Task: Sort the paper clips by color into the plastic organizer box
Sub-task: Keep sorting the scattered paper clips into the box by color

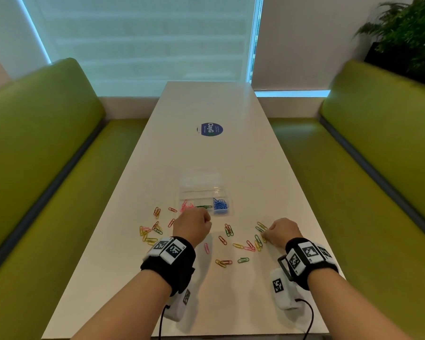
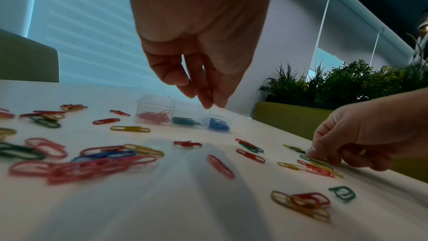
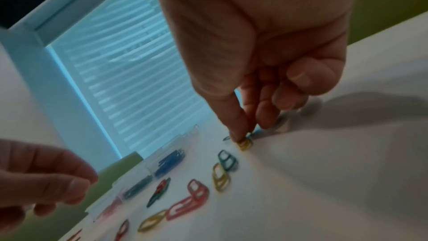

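Observation:
A clear plastic organizer box (image 1: 201, 190) lies on the white table (image 1: 206, 153). Its front row holds pink clips (image 1: 185, 206), green clips (image 1: 203, 206) and blue clips (image 1: 220, 204). My left hand (image 1: 194, 225) hovers just in front of the box, over the pink and green compartments. Its fingers (image 2: 207, 98) point down loosely and no clip shows between them. My right hand (image 1: 265, 238) is low on the table at the right. Its thumb and forefinger pinch a yellow paper clip (image 3: 244, 144) that still lies on the surface. Loose clips of mixed colours (image 1: 231, 244) are scattered between the hands and at the left (image 1: 150, 231).
Green upholstered benches (image 1: 47, 168) (image 1: 378, 168) run along both sides of the table. A round blue sticker (image 1: 211, 129) marks the far half. A potted plant (image 1: 407, 33) stands at the back right. The table's right edge is close to my right hand.

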Demonstrator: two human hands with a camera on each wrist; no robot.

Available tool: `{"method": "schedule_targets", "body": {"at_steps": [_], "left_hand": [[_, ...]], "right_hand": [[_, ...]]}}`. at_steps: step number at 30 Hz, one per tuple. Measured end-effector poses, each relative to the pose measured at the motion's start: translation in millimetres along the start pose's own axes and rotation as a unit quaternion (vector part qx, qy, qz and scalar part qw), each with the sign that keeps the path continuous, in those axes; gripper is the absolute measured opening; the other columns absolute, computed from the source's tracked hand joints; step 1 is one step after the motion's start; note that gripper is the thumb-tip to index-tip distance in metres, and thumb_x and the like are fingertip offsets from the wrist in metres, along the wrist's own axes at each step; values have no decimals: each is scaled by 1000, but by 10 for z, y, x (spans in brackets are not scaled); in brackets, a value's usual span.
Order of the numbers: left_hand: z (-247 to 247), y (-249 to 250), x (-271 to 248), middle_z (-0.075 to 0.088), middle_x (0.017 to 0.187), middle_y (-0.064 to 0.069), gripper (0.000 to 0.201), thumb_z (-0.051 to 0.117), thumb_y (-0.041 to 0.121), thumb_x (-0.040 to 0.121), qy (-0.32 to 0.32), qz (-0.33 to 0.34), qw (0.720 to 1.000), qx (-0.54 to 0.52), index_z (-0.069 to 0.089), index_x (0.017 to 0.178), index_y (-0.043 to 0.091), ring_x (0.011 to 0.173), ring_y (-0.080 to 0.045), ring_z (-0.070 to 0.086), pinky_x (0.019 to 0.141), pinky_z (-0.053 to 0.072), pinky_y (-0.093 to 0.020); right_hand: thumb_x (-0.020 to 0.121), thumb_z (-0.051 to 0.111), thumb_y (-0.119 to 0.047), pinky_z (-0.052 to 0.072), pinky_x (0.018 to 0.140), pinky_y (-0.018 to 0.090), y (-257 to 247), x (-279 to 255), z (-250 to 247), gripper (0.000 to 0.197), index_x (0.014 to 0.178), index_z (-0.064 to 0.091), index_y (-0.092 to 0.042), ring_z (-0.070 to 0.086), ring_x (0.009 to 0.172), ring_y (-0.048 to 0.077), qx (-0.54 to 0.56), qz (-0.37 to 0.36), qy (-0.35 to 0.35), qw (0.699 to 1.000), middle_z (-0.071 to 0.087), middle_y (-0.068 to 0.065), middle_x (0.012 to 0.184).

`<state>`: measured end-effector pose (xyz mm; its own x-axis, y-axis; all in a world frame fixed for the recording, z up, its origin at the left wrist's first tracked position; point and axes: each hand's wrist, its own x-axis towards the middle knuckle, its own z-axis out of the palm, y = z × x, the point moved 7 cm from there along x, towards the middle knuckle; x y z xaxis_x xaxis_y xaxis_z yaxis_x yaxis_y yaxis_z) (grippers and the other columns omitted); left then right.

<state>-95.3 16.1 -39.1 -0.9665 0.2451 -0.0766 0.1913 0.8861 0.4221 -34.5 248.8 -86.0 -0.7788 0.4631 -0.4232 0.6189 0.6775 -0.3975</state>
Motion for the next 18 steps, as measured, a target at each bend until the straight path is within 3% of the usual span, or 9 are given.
{"method": "schedule_targets", "body": {"at_steps": [2, 6, 12, 18], "left_hand": [[-1, 1, -9, 66, 110, 3, 21, 52, 24, 92, -6, -2, 1000, -2, 66, 107, 20, 103, -16, 59, 84, 48, -29], [-11, 40, -6, 66, 113, 3, 24, 53, 25, 92, -14, 3, 1000, 1, 65, 112, 20, 105, -16, 59, 87, 49, -29], [14, 60, -17, 64, 114, 2, 23, 54, 25, 92, -20, -1, 1000, -1, 64, 112, 21, 105, -15, 59, 87, 49, -28], [44, 35, -23, 64, 117, 3, 24, 54, 25, 92, -30, -7, 1000, 3, 64, 113, 22, 108, -15, 59, 89, 48, -29]], "right_hand": [[79, 70, -28, 47, 64, 24, 25, 4, -9, 22, 87, 70, -8, 63, 90, 20, 6, 4, 4, 1000, 69, 6, 95], [79, 74, -23, 50, 83, 28, 21, -8, -64, 18, 70, 59, -20, 60, 95, 18, 27, -14, 25, 999, 67, 3, 96], [82, 66, -17, 51, 86, 30, -43, 11, -86, 4, 83, 65, -21, 59, 96, 19, 18, -37, 34, 999, 67, 2, 101], [84, 64, -21, 51, 83, 30, -86, 10, -60, 12, 93, 69, -15, 61, 99, 21, -6, -39, 32, 999, 68, 4, 101]]}}
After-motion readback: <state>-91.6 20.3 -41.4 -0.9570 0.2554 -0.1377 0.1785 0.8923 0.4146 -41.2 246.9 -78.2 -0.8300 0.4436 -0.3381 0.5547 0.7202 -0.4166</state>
